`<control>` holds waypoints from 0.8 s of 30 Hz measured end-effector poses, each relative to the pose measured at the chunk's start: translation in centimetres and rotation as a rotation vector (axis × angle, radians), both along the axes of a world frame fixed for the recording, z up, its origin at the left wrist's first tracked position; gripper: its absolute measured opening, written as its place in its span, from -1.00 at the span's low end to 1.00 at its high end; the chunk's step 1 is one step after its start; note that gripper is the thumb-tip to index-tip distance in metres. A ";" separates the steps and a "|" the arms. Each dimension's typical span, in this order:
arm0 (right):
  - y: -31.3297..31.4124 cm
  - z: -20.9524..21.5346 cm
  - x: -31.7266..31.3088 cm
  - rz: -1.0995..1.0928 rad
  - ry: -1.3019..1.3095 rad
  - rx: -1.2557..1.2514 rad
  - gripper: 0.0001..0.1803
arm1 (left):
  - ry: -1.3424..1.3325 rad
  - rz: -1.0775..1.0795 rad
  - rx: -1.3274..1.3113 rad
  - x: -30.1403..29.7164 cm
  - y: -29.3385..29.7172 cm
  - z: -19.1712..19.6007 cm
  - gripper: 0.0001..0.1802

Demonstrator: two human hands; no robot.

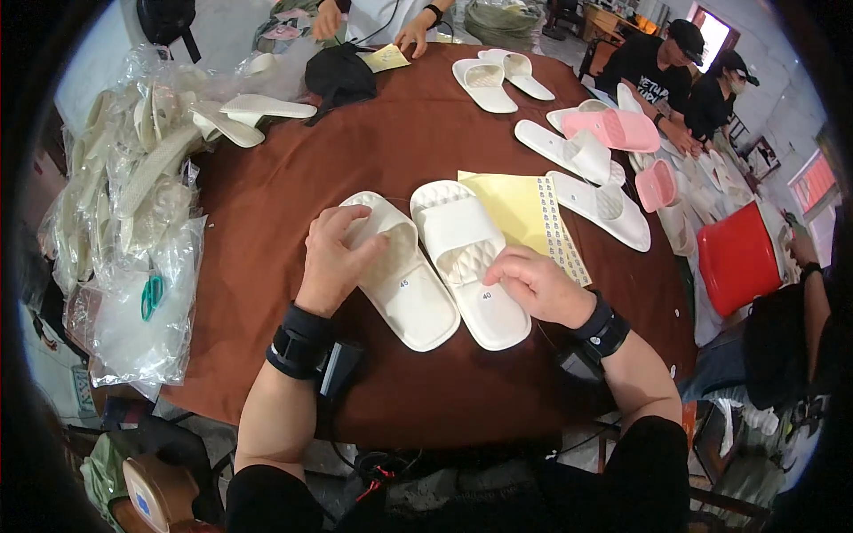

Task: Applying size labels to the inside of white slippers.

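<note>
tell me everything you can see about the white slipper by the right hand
The white slipper is an open-toed slide that looks like soft moulded foam, with a wide strap, a quilted footbed and a small round printed label toward the heel. It lies sole-down on the brown cloth, toe pointing away and slightly left. The right hand has its fingers at the label, seemingly touching; another white slipper lies close along its left side.

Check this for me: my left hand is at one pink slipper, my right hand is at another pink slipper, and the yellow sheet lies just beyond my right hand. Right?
The colour is wrong: the head view shows white slippers, not pink. Your left hand is at one white slipper, your right hand is at another, and the yellow sheet lies just beyond it.
</note>
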State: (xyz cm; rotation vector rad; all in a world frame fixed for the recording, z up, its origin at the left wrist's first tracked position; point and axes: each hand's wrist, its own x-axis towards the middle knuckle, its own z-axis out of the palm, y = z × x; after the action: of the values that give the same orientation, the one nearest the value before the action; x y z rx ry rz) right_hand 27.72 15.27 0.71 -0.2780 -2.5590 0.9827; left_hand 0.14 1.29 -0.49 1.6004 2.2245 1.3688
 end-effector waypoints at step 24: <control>-0.7 4.0 -0.6 -0.077 0.071 -0.029 -0.82 | -0.093 -0.161 -0.087 1.1 -0.4 1.4 -0.53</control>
State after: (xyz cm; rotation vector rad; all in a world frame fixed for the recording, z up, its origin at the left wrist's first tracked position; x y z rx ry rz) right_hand 27.07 14.58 4.74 -0.3412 -2.4531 0.9839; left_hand 1.23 0.85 0.93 1.6114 2.0251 1.2598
